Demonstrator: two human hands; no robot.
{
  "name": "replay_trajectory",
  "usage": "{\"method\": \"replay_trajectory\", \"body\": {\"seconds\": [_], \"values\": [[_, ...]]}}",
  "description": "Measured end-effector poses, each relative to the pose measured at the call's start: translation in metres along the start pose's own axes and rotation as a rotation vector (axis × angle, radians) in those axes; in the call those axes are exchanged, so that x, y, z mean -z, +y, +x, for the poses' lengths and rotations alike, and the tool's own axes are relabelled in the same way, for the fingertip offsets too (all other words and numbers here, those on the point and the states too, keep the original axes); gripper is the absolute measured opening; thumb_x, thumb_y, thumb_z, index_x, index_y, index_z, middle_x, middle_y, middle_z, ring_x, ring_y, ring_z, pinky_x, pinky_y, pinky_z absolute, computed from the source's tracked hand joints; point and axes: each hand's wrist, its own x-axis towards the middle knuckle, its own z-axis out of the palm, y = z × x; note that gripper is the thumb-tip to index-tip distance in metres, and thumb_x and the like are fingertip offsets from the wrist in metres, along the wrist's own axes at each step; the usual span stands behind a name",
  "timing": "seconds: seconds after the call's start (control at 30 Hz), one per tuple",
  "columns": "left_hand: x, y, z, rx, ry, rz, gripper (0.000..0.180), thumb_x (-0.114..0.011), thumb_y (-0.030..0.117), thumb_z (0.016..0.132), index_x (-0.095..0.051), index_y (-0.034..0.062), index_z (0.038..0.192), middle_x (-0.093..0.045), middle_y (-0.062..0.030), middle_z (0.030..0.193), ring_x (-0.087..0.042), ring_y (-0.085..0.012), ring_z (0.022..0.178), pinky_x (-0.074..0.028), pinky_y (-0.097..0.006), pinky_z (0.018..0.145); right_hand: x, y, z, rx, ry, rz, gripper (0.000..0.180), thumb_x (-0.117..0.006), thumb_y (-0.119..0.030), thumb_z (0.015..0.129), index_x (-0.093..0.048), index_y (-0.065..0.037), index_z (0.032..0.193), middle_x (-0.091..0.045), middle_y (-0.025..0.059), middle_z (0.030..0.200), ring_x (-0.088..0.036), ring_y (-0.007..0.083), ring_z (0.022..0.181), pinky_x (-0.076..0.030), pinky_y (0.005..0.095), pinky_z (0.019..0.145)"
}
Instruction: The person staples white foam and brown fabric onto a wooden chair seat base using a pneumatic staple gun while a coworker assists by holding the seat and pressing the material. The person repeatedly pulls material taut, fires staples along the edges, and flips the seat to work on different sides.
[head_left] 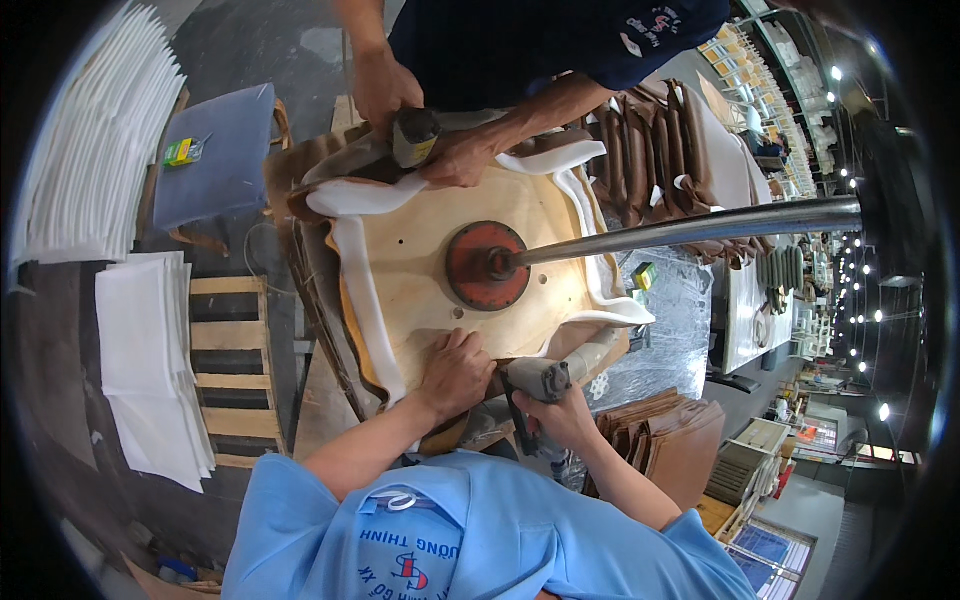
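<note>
Along the near edge of the wooden panel (410, 275), close handwork!
The right hand (562, 418) wraps round the handle of a grey handheld tool (540, 380); the left hand (457, 372) sits curled on the panel, and whether it pinches anything I cannot tell; white padding (356, 290) lines the panel's sides; a red disc (475, 288) on a metal pole (690, 225) sits mid-panel; across it, a co-worker's hand (385, 95) holds another tool (415, 138).

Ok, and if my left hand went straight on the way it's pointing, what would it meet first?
Probably the red round plate on the wooden panel; your left hand points roughly toward it, though depth is unclear.
</note>
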Motion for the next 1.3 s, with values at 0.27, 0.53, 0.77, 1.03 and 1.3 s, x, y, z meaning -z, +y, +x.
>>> {"method": "replay_trajectory", "body": {"seconds": [0.27, 0.53, 0.77, 1.03, 1.3], "values": [[-0.001, 0.001, -0.001, -0.013, 0.023, 0.066, 0.019, -0.073, 0.022, 0.096, -0.077, 0.0074, 0.084, -0.064, -0.0118, 0.106, -0.057, -0.0333, 0.113, -0.046, -0.05, 0.098, -0.007, -0.004, 0.006, 0.0, 0.023, -0.013, 0.029, -0.085, -0.024, 0.098, -0.076, 0.0, 0.111, -0.068, 0.0026, 0.072, -0.066, 0.0115, 0.058, -0.051, 0.0304, 0.053], [-0.003, 0.0, 0.0, -0.026, -0.006, 0.064, 0.019, -0.07, 0.02, 0.096, -0.077, 0.0061, 0.085, -0.066, -0.0138, 0.105, -0.058, -0.0354, 0.112, -0.047, -0.051, 0.098, -0.016, -0.005, 0.007, 0.022, 0.056, -0.067, 0.032, -0.086, -0.022, 0.097, -0.074, 0.002, 0.114, -0.071, 0.0039, 0.078, -0.065, 0.0119, 0.06, -0.052, 0.0308, 0.056], [0.008, 0.01, 0.03, -0.023, 0.034, -0.075, 0.02, -0.074, 0.024, 0.095, -0.072, 0.0064, 0.087, -0.067, -0.0181, 0.105, -0.062, -0.04, 0.111, -0.05, -0.055, 0.094, 0.011, 0.033, -0.032, 0.134, 0.136, 0.282, 0.027, -0.084, -0.016, 0.099, -0.073, 0.0, 0.118, -0.069, 0.0018, 0.08, -0.064, 0.0117, 0.063, -0.051, 0.0294, 0.057], [-0.051, 0.057, 0.098, -0.06, -0.046, 0.122, 0.042, -0.083, 0.04, 0.087, -0.077, -0.0012, 0.094, -0.062, -0.0179, 0.118, -0.055, -0.0378, 0.124, -0.045, -0.049, 0.11, 0.08, 0.054, -0.026, 0.213, 0.26, 0.194, 0.027, -0.085, -0.02, 0.101, -0.071, -0.002, 0.116, -0.068, 0.0018, 0.08, -0.063, 0.013, 0.061, -0.05, 0.0317, 0.054], [-0.064, 0.062, 0.099, -0.138, 0.036, 0.023, 0.034, -0.082, 0.029, 0.08, -0.076, -0.004, 0.08, -0.063, -0.0194, 0.119, -0.054, -0.0385, 0.123, -0.043, -0.05, 0.112, 0.11, 0.052, -0.002, 0.148, 0.181, 0.123, 0.035, -0.088, -0.022, 0.099, -0.073, -0.002, 0.124, -0.071, 0.0027, 0.082, -0.064, 0.0128, 0.061, -0.051, 0.0318, 0.054]]}}
